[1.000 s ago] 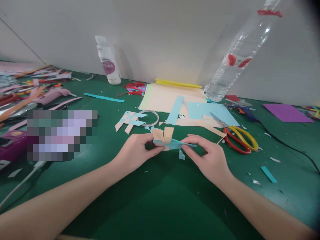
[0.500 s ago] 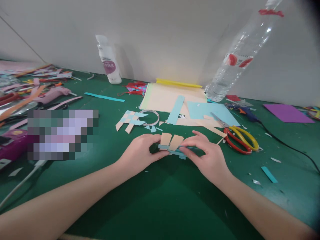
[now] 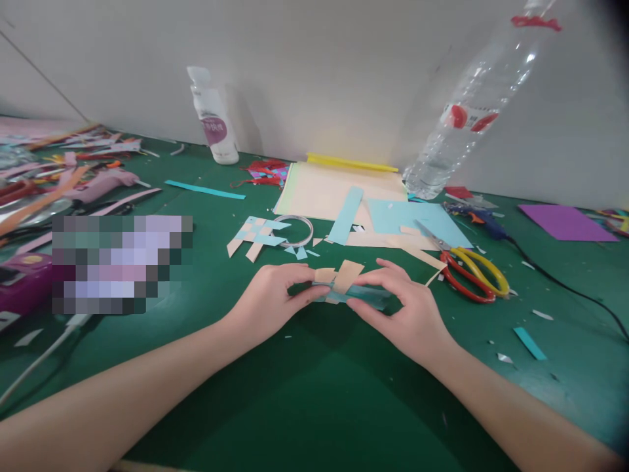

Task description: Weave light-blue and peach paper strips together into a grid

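Note:
Between both hands, above the green table, is a small piece of woven paper strips (image 3: 348,276), tan crossed with light blue. My left hand (image 3: 272,298) pinches its left end between thumb and fingers. At the other end my right hand (image 3: 405,295) has its thumb and index finger closed on the blue strips. One tan strip stands up near the middle; another is bent lower beside the left fingers. Just beyond lies a similar woven paper piece (image 3: 256,235) in blue and tan, touching a roll of clear tape (image 3: 299,231). Fingertips hide part of the held weave.
Red-and-yellow scissors (image 3: 474,275) lie right of my right hand, near blue paper (image 3: 413,219) and cream sheets (image 3: 324,187). A tall plastic bottle (image 3: 472,124) and a white bottle (image 3: 213,124) stand by the wall. A blurred-out device (image 3: 122,262) and cable are left.
My left thumb has moved up over the weave, and the left tan strip is now folded lower. The right tan strip still stands, tilted more to the right.

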Demonstrator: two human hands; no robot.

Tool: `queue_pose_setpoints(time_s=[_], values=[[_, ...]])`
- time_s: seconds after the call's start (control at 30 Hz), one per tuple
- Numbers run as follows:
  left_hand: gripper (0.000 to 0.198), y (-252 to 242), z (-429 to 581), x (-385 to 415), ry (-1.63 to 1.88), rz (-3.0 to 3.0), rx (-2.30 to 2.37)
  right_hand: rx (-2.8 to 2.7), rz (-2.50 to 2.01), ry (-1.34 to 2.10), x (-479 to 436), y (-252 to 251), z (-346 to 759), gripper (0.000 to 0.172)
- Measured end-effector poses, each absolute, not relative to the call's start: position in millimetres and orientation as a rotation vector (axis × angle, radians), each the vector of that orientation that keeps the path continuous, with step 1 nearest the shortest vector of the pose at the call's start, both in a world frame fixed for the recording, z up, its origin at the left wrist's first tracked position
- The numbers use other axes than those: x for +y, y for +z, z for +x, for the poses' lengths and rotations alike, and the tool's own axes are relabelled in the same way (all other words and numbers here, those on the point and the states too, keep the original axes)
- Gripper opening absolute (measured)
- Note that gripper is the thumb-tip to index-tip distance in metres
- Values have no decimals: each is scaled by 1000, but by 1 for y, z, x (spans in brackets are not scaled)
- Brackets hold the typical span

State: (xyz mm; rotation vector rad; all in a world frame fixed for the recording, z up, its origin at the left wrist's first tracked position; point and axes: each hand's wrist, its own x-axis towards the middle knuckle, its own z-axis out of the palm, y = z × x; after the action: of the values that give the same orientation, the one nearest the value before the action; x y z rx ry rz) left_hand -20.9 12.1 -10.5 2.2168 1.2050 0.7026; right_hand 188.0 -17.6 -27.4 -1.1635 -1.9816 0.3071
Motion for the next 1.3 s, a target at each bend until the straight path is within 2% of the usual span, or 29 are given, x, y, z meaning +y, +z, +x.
queue_pose_setpoints(time_s=[0.1,0.47,0.73,1.3], values=[[21,-13,-23,13,689,2219,1212,-1989,-1233,333,-18,-30,188,16],[35,-10,-23,14,648,2140,1279,-1934,-1319,396,-18,-29,190,7],[19,-8,-22,13,697,2053,1201,-1817,-1349,437,-18,-26,190,14],[18,-6,-21,14,674,2098,1239,-1877,-1296,482,-12,-31,195,13]])
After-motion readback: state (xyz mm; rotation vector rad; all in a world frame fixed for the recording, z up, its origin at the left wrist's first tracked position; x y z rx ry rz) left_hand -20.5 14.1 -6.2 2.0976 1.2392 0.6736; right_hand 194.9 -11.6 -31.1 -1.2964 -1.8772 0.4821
